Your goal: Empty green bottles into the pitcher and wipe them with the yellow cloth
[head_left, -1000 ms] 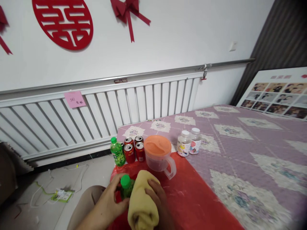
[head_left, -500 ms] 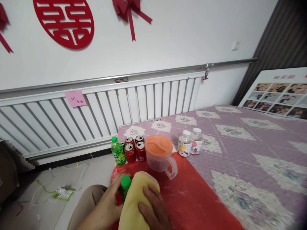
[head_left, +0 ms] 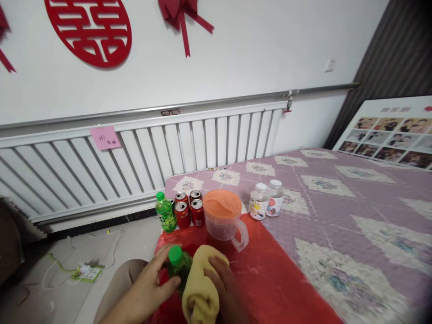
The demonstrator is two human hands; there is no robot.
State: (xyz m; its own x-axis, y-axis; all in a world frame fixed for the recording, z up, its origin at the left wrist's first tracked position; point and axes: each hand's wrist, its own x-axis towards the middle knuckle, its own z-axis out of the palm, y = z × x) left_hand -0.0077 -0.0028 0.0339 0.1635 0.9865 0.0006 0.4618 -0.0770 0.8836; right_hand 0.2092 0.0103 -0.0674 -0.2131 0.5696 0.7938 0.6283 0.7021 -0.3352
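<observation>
My left hand (head_left: pixel 151 281) is curled round a green plastic bottle (head_left: pixel 182 267) with a green cap, its thumb across the near side and its other fingers partly hidden behind. In my right hand (head_left: pixel 224 281) is a folded yellow towel (head_left: pixel 201 299), its rolled end facing me and its side against the bottle. Both hands are over a red plastic-covered surface (head_left: pixel 270 279). Just beyond them stands a clear plastic pitcher (head_left: pixel 221 229) with an orange lid and a handle on its right.
Several red drink cans (head_left: pixel 182 216) and another green bottle (head_left: pixel 165 213) stand left of the pitcher. Two white-capped jars (head_left: pixel 258 202) stand to its right on a purple patterned cover (head_left: pixel 324 211). A white radiator (head_left: pixel 145 157) runs along the wall. Cables (head_left: pixel 114 247) lie on the floor.
The towel has turned and dropped lower, so its rolled end now faces me. More of the bottle shows between my hands, and my left thumb has come into sight.
</observation>
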